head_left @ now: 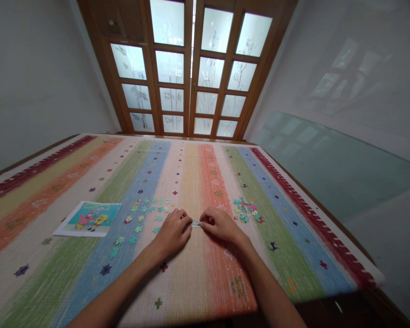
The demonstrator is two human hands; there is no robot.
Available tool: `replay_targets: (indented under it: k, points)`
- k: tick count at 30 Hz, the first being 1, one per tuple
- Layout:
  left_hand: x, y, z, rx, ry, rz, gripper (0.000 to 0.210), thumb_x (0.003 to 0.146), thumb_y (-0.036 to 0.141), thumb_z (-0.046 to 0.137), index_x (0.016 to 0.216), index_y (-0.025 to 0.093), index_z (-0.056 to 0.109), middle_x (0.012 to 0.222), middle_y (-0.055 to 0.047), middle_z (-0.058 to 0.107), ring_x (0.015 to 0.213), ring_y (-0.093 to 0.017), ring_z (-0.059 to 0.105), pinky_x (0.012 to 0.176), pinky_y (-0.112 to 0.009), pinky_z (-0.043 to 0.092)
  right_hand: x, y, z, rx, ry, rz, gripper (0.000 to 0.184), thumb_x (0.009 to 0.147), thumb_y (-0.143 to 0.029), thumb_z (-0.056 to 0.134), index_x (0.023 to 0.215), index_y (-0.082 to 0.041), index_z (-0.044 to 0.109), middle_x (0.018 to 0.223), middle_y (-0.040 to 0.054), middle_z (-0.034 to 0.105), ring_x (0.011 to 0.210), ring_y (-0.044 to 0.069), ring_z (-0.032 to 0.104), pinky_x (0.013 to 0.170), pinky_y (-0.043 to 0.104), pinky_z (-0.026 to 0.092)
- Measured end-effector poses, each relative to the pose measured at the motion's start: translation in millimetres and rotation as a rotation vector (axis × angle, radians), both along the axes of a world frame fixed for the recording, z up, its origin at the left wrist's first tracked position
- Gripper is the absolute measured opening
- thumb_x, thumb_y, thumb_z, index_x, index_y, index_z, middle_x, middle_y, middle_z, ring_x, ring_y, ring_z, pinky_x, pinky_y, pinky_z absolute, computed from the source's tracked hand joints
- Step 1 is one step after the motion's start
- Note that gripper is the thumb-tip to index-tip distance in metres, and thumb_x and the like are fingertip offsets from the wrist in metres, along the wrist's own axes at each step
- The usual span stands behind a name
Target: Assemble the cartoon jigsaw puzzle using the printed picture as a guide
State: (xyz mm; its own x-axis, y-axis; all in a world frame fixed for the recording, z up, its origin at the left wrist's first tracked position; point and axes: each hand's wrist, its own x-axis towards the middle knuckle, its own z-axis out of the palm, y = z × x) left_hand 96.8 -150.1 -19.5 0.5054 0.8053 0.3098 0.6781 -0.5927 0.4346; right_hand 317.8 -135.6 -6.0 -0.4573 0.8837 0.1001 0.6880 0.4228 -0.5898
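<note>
Both hands meet over the middle of the striped cloth, with a short strip of jigsaw puzzle pieces (196,223) lying between their fingertips. The fingers of my left hand (175,228) are closed at the strip's left end. At its right end my right hand (222,223) pinches, thumb against curled index finger. My fingers partly hide the pieces, so how they join cannot be made out. Left of my left hand, several loose turquoise puzzle pieces (140,218) are spread out. A denser heap of mixed-colour puzzle pieces (246,210) lies just beyond my right hand.
A printed cartoon picture (90,219) lies flat at the left, past the spread pieces. The striped tablecloth (191,278) covers the table, whose near edge runs below my forearms. A glass sheet (338,159) leans along the right wall. Wooden doors (190,82) with frosted panes stand behind.
</note>
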Motion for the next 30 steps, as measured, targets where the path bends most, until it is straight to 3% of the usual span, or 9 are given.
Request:
replay_targets:
  k: [14, 18, 25, 30]
  points:
    - [1, 0, 4.4, -0.025, 0.009, -0.018, 0.015, 0.095, 0.024, 0.055, 0.096, 0.019, 0.069, 0.096, -0.008, 0.067, 0.094, -0.024, 0.061, 0.086, -0.037, 0.050, -1, 0, 1.8, -0.020, -0.001, -0.004, 0.006, 0.087, -0.013, 0.067, 0.087, -0.017, 0.072, 0.085, 0.0049, 0.070, 0.078, 0.017, 0.060, 0.071, 0.027, 0.043]
    - [-9, 11, 8.6, -0.006, 0.019, 0.007, 0.019, 0.096, 0.026, 0.053, 0.099, 0.018, 0.070, 0.098, -0.009, 0.070, 0.096, -0.024, 0.062, 0.090, -0.039, 0.050, -1, 0, -0.4, -0.019, 0.011, -0.018, 0.007, 0.090, -0.015, 0.065, 0.090, -0.017, 0.072, 0.088, 0.0059, 0.072, 0.082, 0.018, 0.063, 0.075, 0.029, 0.045]
    - [-74, 52, 31.8, 0.051, 0.020, 0.193, 0.028, 0.093, 0.027, 0.047, 0.103, 0.018, 0.071, 0.102, -0.010, 0.071, 0.102, -0.027, 0.064, 0.097, -0.043, 0.050, 0, 1, -1.0, -0.039, 0.007, -0.017, 0.011, 0.091, -0.015, 0.063, 0.097, -0.017, 0.073, 0.095, 0.0077, 0.074, 0.086, 0.019, 0.065, 0.079, 0.029, 0.046]
    - [-129, 46, 48.3, 0.073, 0.018, 0.319, 0.035, 0.090, 0.040, 0.045, 0.096, 0.019, 0.073, 0.092, -0.010, 0.072, 0.089, -0.027, 0.065, 0.091, -0.045, 0.053, 0, 2, -1.9, -0.038, -0.013, -0.001, 0.012, 0.093, -0.017, 0.062, 0.097, -0.017, 0.073, 0.098, 0.0086, 0.075, 0.090, 0.020, 0.067, 0.081, 0.030, 0.047]
